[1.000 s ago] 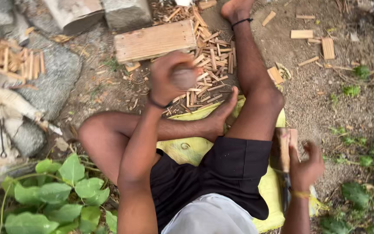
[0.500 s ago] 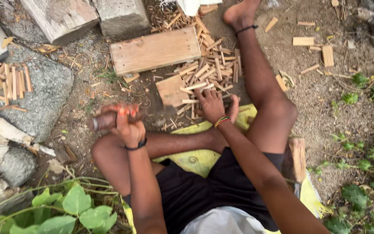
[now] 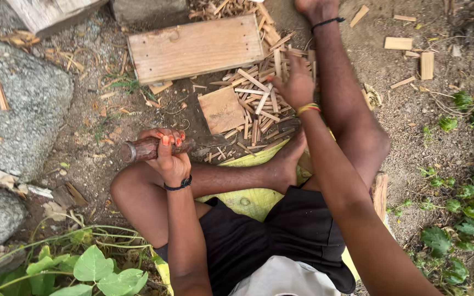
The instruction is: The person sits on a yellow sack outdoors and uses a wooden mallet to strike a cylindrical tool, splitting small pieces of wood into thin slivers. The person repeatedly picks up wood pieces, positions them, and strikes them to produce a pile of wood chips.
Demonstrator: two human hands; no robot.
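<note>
My left hand (image 3: 170,159) is clenched round a wooden handle (image 3: 148,148), fingers curled over the top w/ painted nails showing, black band at the wrist. The handle lies roughly level, butt end pointing left; its far end runs right toward a dark blade (image 3: 210,143) low on the dirt (hard to make out, prob. a chopper of some kind).

My right hand (image 3: 294,85) is out further, over the pile of split wood sticks (image 3: 261,104). Fingers are spread and bent down onto the sticks; can't tell whether they've actually closed on one. Coloured thread band on that wrist.

Just left of the pile, touching its edge, sits a small square wood block (image 3: 221,109). Beyond that, further off, a bigger flat plank (image 3: 196,48) lies crosswise, w/ more sticks spilling along its right end.

I'm sitting on a yellow sheet (image 3: 248,197), left leg folded so the foot (image 3: 286,164) rests near the sticks, right leg stretched out past the pile w/ a black anklet at the far end.

Left side: a big grey rock (image 3: 28,104) w/ a few sticks laid on its left edge, a smaller rock nearer me. Green leaves (image 3: 97,268) near left, more greenery along the right. Scattered wood offcuts (image 3: 412,52) on the bare ground far right.
</note>
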